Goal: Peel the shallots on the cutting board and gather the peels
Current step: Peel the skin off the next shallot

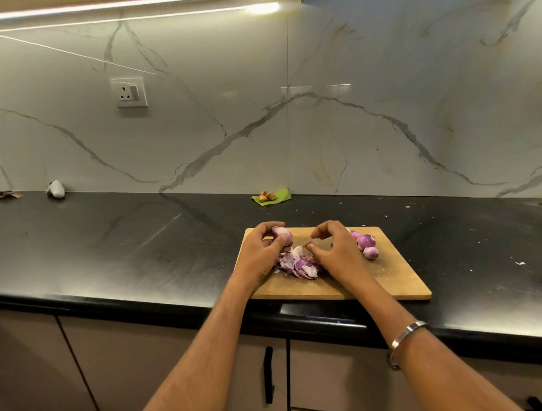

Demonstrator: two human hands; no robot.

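On the cutting board, left hand grips a shallot; right hand seemingly pinches peels.

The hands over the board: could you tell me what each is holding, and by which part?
The left hand grips a shallot around its sides. The right hand has curled fingers above the peels; whether it pinches one cannot be told.

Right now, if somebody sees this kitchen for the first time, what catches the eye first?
First, the two hands over the wooden cutting board at the counter's front edge: the left hand holds a shallot, while the right hand touches the purple pile of peels between them. Next, more shallots lie on the board's right side.
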